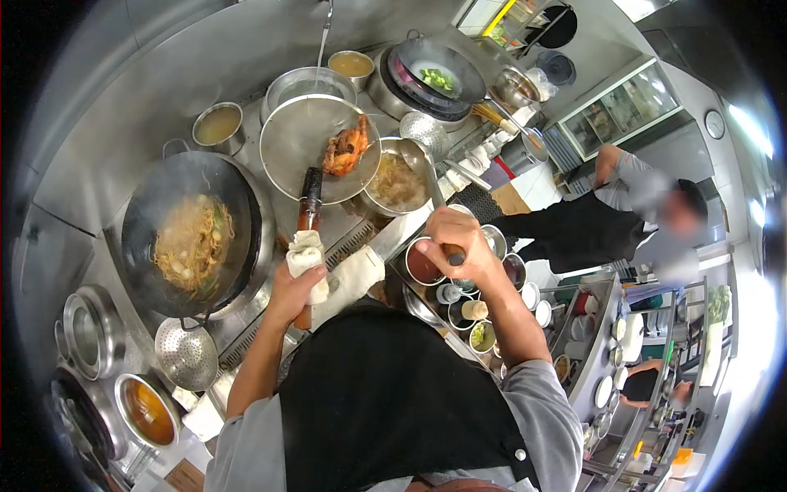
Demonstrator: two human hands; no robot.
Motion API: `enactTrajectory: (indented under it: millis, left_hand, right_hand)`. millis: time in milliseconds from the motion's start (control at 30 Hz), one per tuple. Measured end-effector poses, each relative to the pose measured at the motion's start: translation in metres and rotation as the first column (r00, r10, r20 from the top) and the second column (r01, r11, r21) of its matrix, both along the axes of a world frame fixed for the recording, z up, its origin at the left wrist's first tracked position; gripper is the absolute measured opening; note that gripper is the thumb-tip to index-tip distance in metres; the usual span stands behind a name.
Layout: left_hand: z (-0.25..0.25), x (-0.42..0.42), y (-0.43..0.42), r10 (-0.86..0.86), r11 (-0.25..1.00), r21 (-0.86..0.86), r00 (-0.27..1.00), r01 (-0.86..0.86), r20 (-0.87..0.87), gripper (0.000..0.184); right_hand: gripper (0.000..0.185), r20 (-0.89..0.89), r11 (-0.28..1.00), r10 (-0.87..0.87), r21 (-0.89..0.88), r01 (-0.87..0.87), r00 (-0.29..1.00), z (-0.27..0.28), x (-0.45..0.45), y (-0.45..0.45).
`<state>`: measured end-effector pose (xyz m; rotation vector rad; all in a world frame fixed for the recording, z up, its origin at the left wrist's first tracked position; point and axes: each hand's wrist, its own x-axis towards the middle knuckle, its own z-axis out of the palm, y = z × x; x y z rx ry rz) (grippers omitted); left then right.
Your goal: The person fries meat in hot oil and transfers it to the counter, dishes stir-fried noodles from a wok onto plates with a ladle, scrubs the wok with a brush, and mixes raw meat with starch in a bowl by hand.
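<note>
My left hand (293,289) is closed around the wooden handle of a wide mesh strainer (287,156), with a folded white cloth (307,254) in the grip. A reddish-brown piece of cooked meat (346,149) lies in the strainer's mesh, toward its right side. My right hand (466,244) grips the handle of a metal ladle (420,161). The ladle's bowl is at the right side of a pot (357,202) of bubbling brown liquid; whether it touches the liquid I cannot tell. The strainer's rim overlaps the pot's left edge.
Noodles (197,246) steam in a large wok (147,189) at left. Green vegetables (436,79) sit in another wok (467,74) at the back. A perforated skimmer (187,354) rests near the left wok. Sauce containers (425,262) stand at my right. A co-worker (607,213) stands farther right.
</note>
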<state>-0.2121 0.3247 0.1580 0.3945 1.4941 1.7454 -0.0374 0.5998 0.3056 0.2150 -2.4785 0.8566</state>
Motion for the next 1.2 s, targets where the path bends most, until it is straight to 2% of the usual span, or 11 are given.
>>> enactTrajectory:
  millis: [200,267,400,533,567,600,667,733,800,1067,1200]
  left_hand:
    - [-0.005,0.009,-0.022,0.017,0.999,-0.035,0.999,-0.018,-0.031,0.027]
    - [-0.006,0.01,-0.032,0.0,1.0,-0.024,1.0,-0.001,-0.024,0.029]
    - [-0.01,0.015,-0.052,0.002,0.995,-0.104,0.997,-0.01,-0.076,0.036]
    - [-0.019,0.021,-0.068,0.075,0.996,-0.049,0.996,-0.078,-0.055,0.038]
    - [-0.019,0.022,-0.072,0.079,0.995,-0.054,0.995,-0.082,-0.058,0.038]
    - [-0.021,0.021,-0.077,0.066,0.996,-0.061,0.996,-0.069,-0.053,0.038]
    - [-0.019,0.023,-0.084,0.058,0.995,-0.075,0.997,-0.062,-0.05,0.037]
    - [-0.011,0.027,-0.084,0.093,0.994,-0.062,0.995,-0.094,-0.023,0.036]
    - [-0.003,0.03,-0.083,0.101,0.993,-0.061,0.995,-0.102,-0.012,0.036]
    - [0.008,0.03,-0.071,0.153,0.983,-0.094,0.988,-0.155,-0.028,0.034]
    - [0.01,0.03,-0.062,0.15,0.985,-0.079,0.988,-0.152,-0.039,0.036]
  right_hand:
    - [0.03,0.184,0.989,-0.148,0.021,0.147,0.972,0.005,-0.033,-0.012]
    - [0.028,0.158,0.992,-0.037,0.128,0.017,0.987,-0.029,-0.051,-0.018]
    - [0.025,0.244,0.973,-0.037,0.23,-0.021,0.969,-0.069,-0.069,-0.048]
    - [0.025,0.282,0.981,-0.171,0.139,0.136,0.944,-0.092,-0.093,-0.034]
    - [0.027,0.285,0.958,-0.279,0.017,0.286,0.917,-0.095,-0.1,-0.022]
    - [0.029,0.302,0.899,-0.379,-0.104,0.425,0.875,-0.096,-0.108,-0.01]
    - [0.035,0.16,0.811,-0.452,-0.335,0.479,0.877,-0.092,-0.119,0.022]
    - [0.042,0.428,0.472,-0.505,-0.59,0.655,0.75,-0.057,-0.117,0.052]
    - [0.051,0.322,0.282,-0.593,-0.775,0.565,0.738,-0.043,-0.111,0.087]
    - [0.049,0.313,-0.155,-0.657,-0.946,0.283,0.686,-0.069,-0.025,0.202]
    - [0.052,0.236,-0.137,-0.642,-0.971,0.194,0.729,-0.075,-0.003,0.2]
